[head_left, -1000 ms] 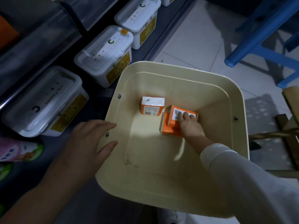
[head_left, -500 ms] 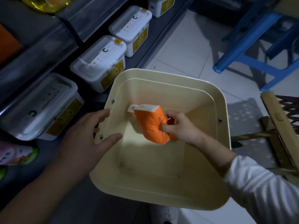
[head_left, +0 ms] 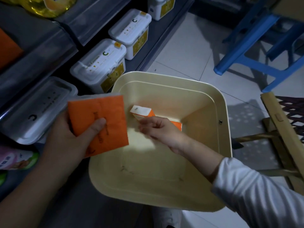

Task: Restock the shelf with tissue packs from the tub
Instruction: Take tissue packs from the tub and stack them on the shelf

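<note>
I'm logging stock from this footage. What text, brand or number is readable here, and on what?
"C": a single mark on the lids of the white boxes on the shelf.
Orange tissue pack held in the left hand: dark print, too blurred to read.
Yellow labels on the box fronts: too small to read.
Pink pouch: lettering blurred.

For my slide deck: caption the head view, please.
An orange tissue pack in the left hand, the right hand hovering above another pack inside the cream tub.
</note>
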Demonstrator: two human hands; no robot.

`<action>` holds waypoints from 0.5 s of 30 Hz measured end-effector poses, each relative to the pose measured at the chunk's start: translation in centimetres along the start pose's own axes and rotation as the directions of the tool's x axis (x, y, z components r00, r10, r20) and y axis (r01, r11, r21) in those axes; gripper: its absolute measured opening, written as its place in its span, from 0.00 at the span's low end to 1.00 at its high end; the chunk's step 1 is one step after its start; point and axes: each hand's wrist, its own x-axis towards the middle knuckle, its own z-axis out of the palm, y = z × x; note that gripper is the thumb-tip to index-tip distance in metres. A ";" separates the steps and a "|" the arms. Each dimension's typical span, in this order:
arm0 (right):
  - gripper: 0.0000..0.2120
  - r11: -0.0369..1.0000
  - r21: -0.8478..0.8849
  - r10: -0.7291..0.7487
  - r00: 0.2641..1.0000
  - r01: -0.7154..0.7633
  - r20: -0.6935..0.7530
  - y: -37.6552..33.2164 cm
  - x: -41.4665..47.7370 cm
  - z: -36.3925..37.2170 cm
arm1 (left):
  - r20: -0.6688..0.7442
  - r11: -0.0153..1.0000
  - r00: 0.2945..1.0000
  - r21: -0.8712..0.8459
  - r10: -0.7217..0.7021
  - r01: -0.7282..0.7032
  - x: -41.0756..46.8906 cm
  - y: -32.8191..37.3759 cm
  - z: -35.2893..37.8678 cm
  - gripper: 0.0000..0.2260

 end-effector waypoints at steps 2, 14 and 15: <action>0.08 0.955 -0.291 0.009 0.991 -0.047 -0.131 2.4 1.9 -1.5 | -0.086 0.999 0.996 -0.049 -0.017 0.013 0.6 -0.2 -0.2 0.17; 0.36 0.260 -0.943 0.208 0.965 -0.210 -0.158 11.5 5.9 -6.8 | -0.027 0.993 0.999 0.117 -0.031 0.034 0.6 -1.2 -0.7 0.30; 0.33 0.235 -0.950 0.169 0.971 -0.206 -0.169 11.6 6.0 -6.8 | -0.028 0.993 0.999 0.114 -0.028 0.031 0.6 -1.3 -0.7 0.31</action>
